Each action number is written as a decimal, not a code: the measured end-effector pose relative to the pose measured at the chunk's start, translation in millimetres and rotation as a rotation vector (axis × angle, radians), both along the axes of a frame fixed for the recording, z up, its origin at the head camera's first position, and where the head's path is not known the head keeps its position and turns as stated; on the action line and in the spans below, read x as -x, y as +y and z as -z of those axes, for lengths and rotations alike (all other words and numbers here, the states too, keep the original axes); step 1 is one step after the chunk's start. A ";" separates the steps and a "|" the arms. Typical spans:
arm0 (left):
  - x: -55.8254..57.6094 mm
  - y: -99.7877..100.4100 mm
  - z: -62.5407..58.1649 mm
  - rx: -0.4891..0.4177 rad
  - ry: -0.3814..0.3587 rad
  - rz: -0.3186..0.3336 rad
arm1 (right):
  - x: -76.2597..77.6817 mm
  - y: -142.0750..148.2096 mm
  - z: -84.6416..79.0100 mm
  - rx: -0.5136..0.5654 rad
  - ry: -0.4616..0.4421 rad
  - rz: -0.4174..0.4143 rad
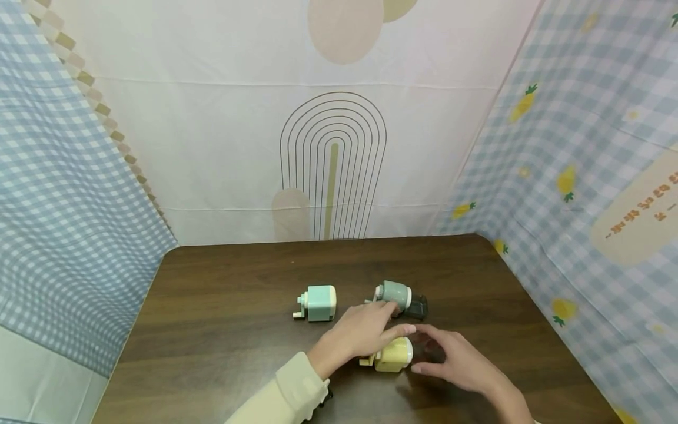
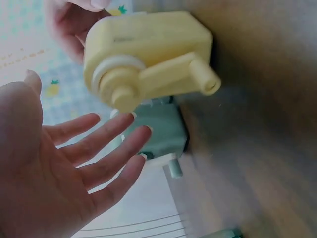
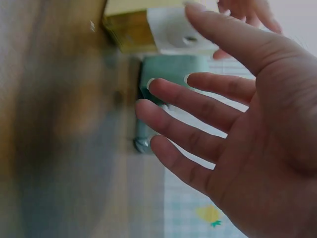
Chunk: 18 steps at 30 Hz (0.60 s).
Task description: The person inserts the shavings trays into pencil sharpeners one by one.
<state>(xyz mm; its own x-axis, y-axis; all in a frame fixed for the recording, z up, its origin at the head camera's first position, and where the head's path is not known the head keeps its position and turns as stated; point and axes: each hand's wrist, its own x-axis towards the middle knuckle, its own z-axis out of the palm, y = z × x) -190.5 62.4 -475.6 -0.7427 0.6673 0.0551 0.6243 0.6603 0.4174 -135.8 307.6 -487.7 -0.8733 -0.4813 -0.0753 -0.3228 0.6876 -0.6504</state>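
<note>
Risk: left hand (image 1: 359, 331) and right hand (image 1: 459, 360), both spread wide and empty, flank yellow boxy crank-handled sharpener (image 1: 393, 358); uneven closing could nudge it into grey-green rounded sharpener (image 1: 396, 293).

1. Place: cloth-screened tabletop nook; home, office or lab, can't tell.
2. Dk brown wood-look table (image 1: 228, 277), rounded far corners.
3. Back: white cloth (image 1: 212, 135) w/ arch + oval prints, horiz. fold lines.
4. L side: blue/wht gingham cloth (image 1: 63, 200); R side: blue/wht check cloth (image 1: 572, 123) w/ yellow fruit prints, orange lettering.
5. Stationery on table: teal sharpener (image 1: 321, 303), yellow sharpener (image 1: 393, 357), grey-green sharpener (image 1: 395, 293), all w/ hand cranks.
</note>
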 end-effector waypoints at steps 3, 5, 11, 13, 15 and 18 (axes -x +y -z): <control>6.3 -2.3 -4.7 -0.030 0.004 -0.013 | 3.3 5.2 -4.4 -0.008 0.052 0.041; 10.0 -2.7 -6.0 -0.045 0.012 -0.030 | 5.7 8.1 -7.7 -0.023 0.085 0.068; 19.6 -3.3 -10.3 -0.084 0.062 -0.085 | 14.6 14.5 -14.4 -0.067 0.168 0.123; 22.5 -3.4 -12.1 -0.085 0.082 -0.091 | 16.8 15.6 -15.0 -0.090 0.214 0.133; 24.9 -2.9 -13.2 -0.081 0.093 -0.097 | 18.4 15.7 -15.5 -0.110 0.262 0.138; 28.1 -1.9 -13.3 -0.071 0.099 -0.101 | 20.3 15.3 -15.7 -0.146 0.321 0.147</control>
<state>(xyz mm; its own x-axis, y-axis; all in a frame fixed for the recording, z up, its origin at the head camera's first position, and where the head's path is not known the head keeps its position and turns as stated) -218.6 60.5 -462.3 -0.7945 0.5814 0.1754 0.5965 0.6931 0.4047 -156.0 322.8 -472.1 -0.9224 -0.3539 0.1547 -0.3855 0.8195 -0.4241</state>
